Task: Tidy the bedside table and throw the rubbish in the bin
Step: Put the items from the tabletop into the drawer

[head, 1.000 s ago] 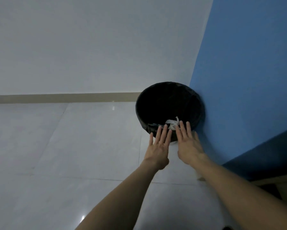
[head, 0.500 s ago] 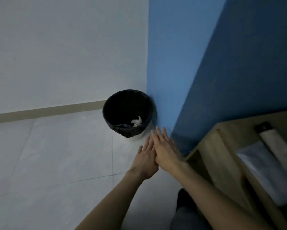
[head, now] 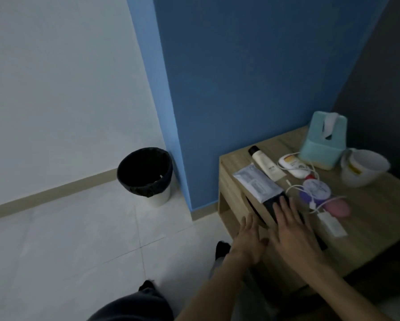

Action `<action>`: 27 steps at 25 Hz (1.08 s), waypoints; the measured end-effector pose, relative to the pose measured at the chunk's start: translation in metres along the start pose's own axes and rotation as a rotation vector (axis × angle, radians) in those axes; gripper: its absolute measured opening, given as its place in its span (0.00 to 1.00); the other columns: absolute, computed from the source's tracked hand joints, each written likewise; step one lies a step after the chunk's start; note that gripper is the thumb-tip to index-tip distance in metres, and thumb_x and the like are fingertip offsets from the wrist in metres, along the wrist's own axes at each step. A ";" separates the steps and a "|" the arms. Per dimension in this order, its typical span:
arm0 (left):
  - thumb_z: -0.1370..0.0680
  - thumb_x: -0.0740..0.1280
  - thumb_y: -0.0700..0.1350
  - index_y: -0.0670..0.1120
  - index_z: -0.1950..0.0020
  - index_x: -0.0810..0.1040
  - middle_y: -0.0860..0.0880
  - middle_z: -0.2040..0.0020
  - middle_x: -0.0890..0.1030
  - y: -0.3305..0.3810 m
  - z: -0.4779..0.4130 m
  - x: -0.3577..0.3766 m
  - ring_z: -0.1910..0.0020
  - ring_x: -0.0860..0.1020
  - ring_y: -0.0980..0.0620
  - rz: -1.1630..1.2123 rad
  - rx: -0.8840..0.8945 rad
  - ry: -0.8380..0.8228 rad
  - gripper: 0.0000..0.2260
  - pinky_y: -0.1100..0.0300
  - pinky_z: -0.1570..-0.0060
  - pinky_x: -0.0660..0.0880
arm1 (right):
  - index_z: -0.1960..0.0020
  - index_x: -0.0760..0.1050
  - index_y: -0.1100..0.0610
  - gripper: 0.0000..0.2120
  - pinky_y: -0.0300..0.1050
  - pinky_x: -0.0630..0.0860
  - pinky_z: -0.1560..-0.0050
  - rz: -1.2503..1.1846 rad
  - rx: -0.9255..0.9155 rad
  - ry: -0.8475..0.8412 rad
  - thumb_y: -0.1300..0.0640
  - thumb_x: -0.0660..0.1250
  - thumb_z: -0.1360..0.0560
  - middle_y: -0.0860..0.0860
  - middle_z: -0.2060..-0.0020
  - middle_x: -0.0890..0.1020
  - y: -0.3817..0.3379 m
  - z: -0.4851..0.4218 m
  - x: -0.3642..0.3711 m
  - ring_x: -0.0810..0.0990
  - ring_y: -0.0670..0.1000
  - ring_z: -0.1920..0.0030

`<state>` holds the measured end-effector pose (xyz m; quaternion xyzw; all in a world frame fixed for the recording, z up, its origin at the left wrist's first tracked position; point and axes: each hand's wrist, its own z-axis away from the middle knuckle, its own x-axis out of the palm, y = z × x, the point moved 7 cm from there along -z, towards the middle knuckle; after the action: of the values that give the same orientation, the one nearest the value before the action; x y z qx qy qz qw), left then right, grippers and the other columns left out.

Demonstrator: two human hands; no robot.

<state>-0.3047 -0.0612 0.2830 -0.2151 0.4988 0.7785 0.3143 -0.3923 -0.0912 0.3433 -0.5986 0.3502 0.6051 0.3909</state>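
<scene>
You are holding both hands flat, fingers straight and gripping nothing, at the bedside table (head: pixel 368 230). Your right hand (head: pixel 291 230) is lying over a dark pouch (head: pixel 274 203) at its near-left edge; contact cannot be told. Your left hand (head: pixel 250 242) is hanging just off that edge. A packet (head: pixel 256 184), tube (head: pixel 266 165), cable (head: pixel 312 205) and charger (head: pixel 332 224) are crowding the top beyond. The bin (head: pixel 145 172) is standing well left of the table.

right grip (head: pixel 291 235) flat over bedside table (head: pixel 368 228) | bin (head: pixel 158 196) well apart (on floor (head: pixel 78 239))
</scene>
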 end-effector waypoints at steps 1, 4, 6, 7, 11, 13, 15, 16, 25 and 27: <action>0.19 0.56 0.50 0.45 0.22 0.44 0.46 0.21 0.44 0.010 0.000 0.005 0.22 0.42 0.45 0.047 -0.011 -0.003 0.30 0.49 0.25 0.47 | 0.37 0.74 0.63 0.30 0.67 0.74 0.46 0.017 0.051 -0.035 0.43 0.55 0.29 0.63 0.37 0.77 0.020 0.007 0.007 0.76 0.63 0.37; 0.19 0.56 0.50 0.44 0.23 0.43 0.46 0.21 0.44 0.021 -0.008 0.018 0.22 0.43 0.45 0.203 -0.070 -0.017 0.31 0.50 0.25 0.46 | 0.32 0.67 0.59 0.37 0.67 0.74 0.46 0.025 0.074 -0.099 0.37 0.35 0.25 0.62 0.35 0.75 0.055 0.018 0.033 0.75 0.62 0.37; 0.19 0.56 0.52 0.44 0.23 0.42 0.47 0.21 0.44 0.018 -0.015 0.018 0.22 0.44 0.45 0.309 -0.126 0.020 0.32 0.49 0.25 0.47 | 0.32 0.68 0.60 0.39 0.65 0.74 0.45 -0.001 0.049 -0.125 0.37 0.34 0.25 0.62 0.34 0.74 0.059 0.019 0.039 0.75 0.63 0.36; 0.19 0.55 0.53 0.45 0.23 0.41 0.47 0.21 0.44 0.017 -0.020 0.017 0.22 0.45 0.46 0.356 -0.144 0.046 0.32 0.49 0.25 0.47 | 0.33 0.70 0.61 0.40 0.64 0.74 0.44 -0.021 0.048 -0.129 0.37 0.34 0.24 0.62 0.34 0.74 0.059 0.019 0.038 0.74 0.63 0.36; 0.18 0.53 0.53 0.45 0.23 0.39 0.46 0.21 0.41 0.010 -0.041 0.007 0.23 0.40 0.41 0.270 -0.212 0.134 0.31 0.46 0.25 0.44 | 0.32 0.70 0.60 0.38 0.60 0.73 0.43 -0.051 0.068 -0.079 0.38 0.35 0.24 0.57 0.31 0.71 0.058 0.012 0.030 0.72 0.60 0.33; 0.19 0.52 0.53 0.45 0.23 0.37 0.47 0.22 0.38 0.005 -0.053 0.002 0.24 0.35 0.39 0.167 -0.277 0.174 0.32 0.43 0.26 0.40 | 0.31 0.68 0.59 0.36 0.60 0.71 0.43 -0.060 0.091 -0.043 0.40 0.36 0.24 0.55 0.29 0.69 0.059 0.009 0.032 0.70 0.59 0.32; 0.19 0.54 0.51 0.44 0.24 0.35 0.47 0.22 0.37 0.008 -0.063 0.002 0.25 0.34 0.39 0.156 -0.315 0.189 0.33 0.42 0.26 0.38 | 0.30 0.66 0.58 0.31 0.60 0.71 0.41 -0.075 0.116 0.002 0.42 0.42 0.23 0.54 0.29 0.68 0.061 0.007 0.029 0.69 0.57 0.31; 0.19 0.55 0.49 0.43 0.24 0.35 0.47 0.22 0.37 0.010 -0.066 0.003 0.25 0.34 0.40 0.193 -0.333 0.190 0.34 0.42 0.27 0.38 | 0.29 0.66 0.57 0.30 0.60 0.71 0.40 -0.071 0.111 0.031 0.43 0.47 0.25 0.54 0.29 0.68 0.061 0.006 0.028 0.69 0.57 0.31; 0.22 0.61 0.46 0.51 0.25 0.32 0.42 0.22 0.37 0.010 -0.063 0.002 0.24 0.33 0.45 0.451 -0.330 0.127 0.39 0.41 0.27 0.36 | 0.29 0.65 0.57 0.32 0.57 0.68 0.40 -0.048 0.089 0.094 0.43 0.52 0.29 0.53 0.28 0.68 0.064 0.005 0.033 0.69 0.54 0.31; 0.23 0.58 0.40 0.54 0.25 0.33 0.42 0.22 0.37 0.003 -0.064 0.003 0.24 0.35 0.43 0.538 -0.284 0.083 0.38 0.42 0.26 0.41 | 0.29 0.66 0.57 0.31 0.57 0.68 0.40 -0.045 0.094 0.088 0.43 0.52 0.28 0.53 0.28 0.68 0.064 0.004 0.034 0.70 0.54 0.32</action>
<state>-0.3073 -0.1199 0.2567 -0.1486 0.4366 0.8863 0.0430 -0.4500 -0.1149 0.3067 -0.6134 0.3815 0.5521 0.4165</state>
